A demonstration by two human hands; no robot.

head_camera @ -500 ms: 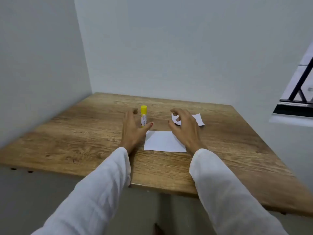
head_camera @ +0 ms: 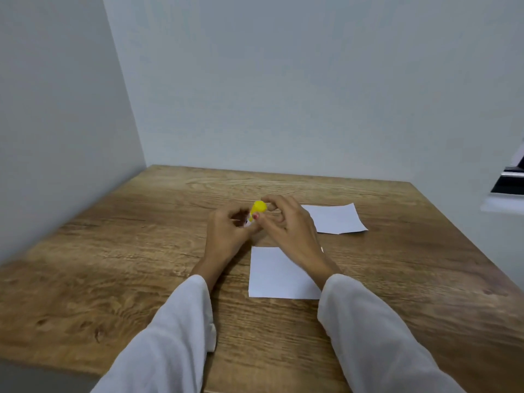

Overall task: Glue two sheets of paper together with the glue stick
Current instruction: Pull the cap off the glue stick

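A glue stick (head_camera: 256, 210) with a yellow cap is tilted above the wooden table (head_camera: 113, 265). My left hand (head_camera: 226, 234) is closed around its white body. The fingers of my right hand (head_camera: 289, 225) pinch the yellow cap. One white sheet of paper (head_camera: 276, 275) lies flat just under my right wrist. A second white sheet (head_camera: 337, 218) lies farther back to the right, beyond my right hand.
Grey walls close the table in at the left and the back. A dark window frame (head_camera: 507, 184) shows at the right edge. The table's front edge runs near my sleeves.
My left hand has taken the glue stick off the table and tilted it. My right hand has moved from the far sheet to the yellow cap.
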